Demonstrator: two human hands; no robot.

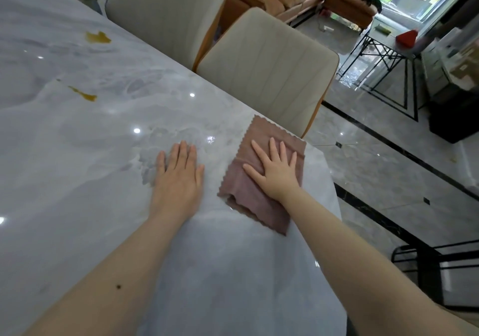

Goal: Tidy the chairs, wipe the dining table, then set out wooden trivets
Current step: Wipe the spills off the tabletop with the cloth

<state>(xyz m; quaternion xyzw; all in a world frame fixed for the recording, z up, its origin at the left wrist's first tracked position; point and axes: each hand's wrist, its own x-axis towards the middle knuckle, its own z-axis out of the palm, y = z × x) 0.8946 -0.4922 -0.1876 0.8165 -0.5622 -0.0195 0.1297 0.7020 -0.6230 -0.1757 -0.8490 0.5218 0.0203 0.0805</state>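
**Wiping the desk: pressure kept flat, stains still ahead**

The folded cloth (261,177) lies near the desk's (77,154) right edge, pressed under the right hand (276,171), whose fingers are spread straight, grasping nothing. The left hand (180,173) rests flat on the bare top, fingers released. Two yellow stains (98,37) sit well apart, further up; the cloth should be swept there with even pressure. Two chairs (267,76) are tucked alongside.
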